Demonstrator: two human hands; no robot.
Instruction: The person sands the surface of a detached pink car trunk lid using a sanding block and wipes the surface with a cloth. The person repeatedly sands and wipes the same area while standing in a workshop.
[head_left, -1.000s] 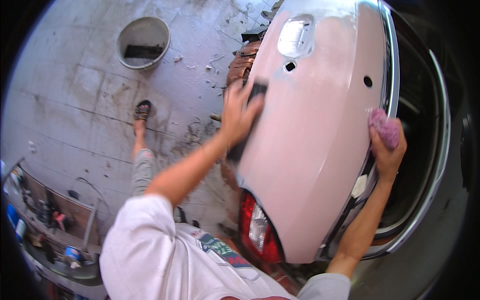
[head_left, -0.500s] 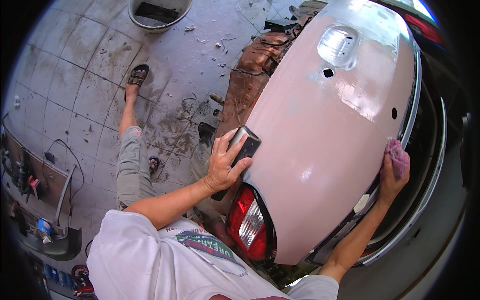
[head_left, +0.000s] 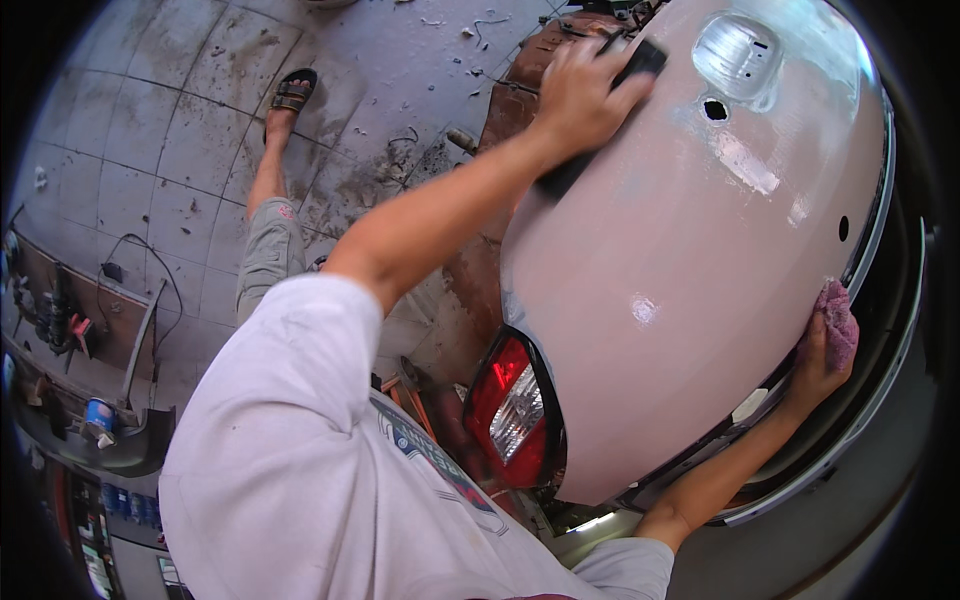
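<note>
My left hand, blurred by motion, is closed on a long black block that lies along the left edge of the pink-primed car panel, near its upper part. My right hand grips a crumpled purple-pink cloth at the panel's right edge. The panel has a bare silvery recess, a hole below it and glossy patches. A red and clear tail light sits at its lower left corner.
A tiled floor spreads to the left, with my sandalled foot on it. A detached bumper with a blue can lies at the lower left. Copper-coloured car parts border the panel. A dark opening runs along the right.
My left hand and the black block have moved up the panel's left edge since half a second ago. The view has shifted. My right hand still holds the cloth.
</note>
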